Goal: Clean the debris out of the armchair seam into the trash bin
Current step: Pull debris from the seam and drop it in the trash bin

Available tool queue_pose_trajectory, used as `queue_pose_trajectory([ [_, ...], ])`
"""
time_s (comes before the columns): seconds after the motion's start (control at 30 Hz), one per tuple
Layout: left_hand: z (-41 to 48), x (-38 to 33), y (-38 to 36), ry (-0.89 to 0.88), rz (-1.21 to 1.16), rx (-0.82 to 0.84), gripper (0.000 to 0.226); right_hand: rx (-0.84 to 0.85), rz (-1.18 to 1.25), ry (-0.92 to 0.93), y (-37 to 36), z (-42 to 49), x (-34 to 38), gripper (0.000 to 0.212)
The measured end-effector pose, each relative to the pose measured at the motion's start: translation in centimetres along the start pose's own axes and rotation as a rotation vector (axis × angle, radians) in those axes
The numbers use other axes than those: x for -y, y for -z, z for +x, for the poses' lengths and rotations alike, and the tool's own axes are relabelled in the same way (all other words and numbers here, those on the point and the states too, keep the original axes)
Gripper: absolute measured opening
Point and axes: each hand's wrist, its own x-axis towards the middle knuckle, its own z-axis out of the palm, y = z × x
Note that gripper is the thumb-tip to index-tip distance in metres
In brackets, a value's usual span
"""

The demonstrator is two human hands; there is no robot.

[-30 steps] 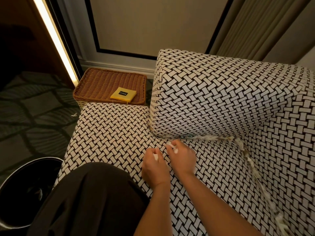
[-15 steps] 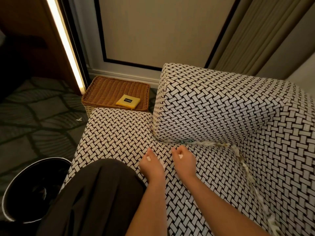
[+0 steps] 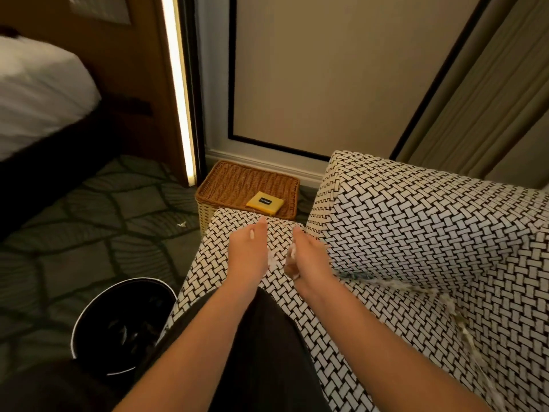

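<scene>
Hovering mid-frame above the black-and-white woven-pattern armchair (image 3: 416, 227), held the left hand (image 3: 246, 257) narrow, fingers close together, a white scrap (image 3: 252, 233) seemingly pinched at the thumb side; could not tell the grip of the blurred right hand (image 3: 309, 263), white bits clinging at its thumb edge. Judged the step as carrying pickings to the round black trash bin (image 3: 95, 310) at lower left: best done with pinches kept tight, swung low over the rim, released only inside. Saw most pale shredded debris (image 3: 451, 304) lodged along the seam at right, trailing toward the lower right corner. Noted a few pale scraps inside the bin; atop the brown wicker basket (image 3: 237, 179), upper centre, a flat yellow square pad (image 3: 265, 201).
</scene>
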Motion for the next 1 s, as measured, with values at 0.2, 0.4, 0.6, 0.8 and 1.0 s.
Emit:
queue_pose_trajectory([
  [0.2, 2.7, 1.3, 8.0, -0.088, 0.153, -0.032, 0.041, 0.183, -0.156, -0.095, -8.8, -1.3, 0.1, 0.019],
  [0.4, 5.3, 5.6, 15.2, 0.119, 0.071, -0.145, 0.03, 0.274, -0.321, -0.183, -17.1, 0.0, -4.7, 0.018],
  [0.6, 8.7, 10.1, 21.1, 0.401, -0.076, -0.279, 0.03, 0.268, -0.45, -0.345, -21.4, 2.5, -10.6, 0.017],
  [0.8, 12.8, 16.1, 24.0, 0.504, 0.04, -0.326, 0.025, 0.213, -0.502, -0.407, -25.4, 6.1, -16.1, 0.024],
  [1.0, 16.9, 20.1, 24.7, 0.534, 0.379, -0.175, 0.032, 0.14, -0.536, -0.462, -28.1, 8.5, -22.2, 0.028],
])
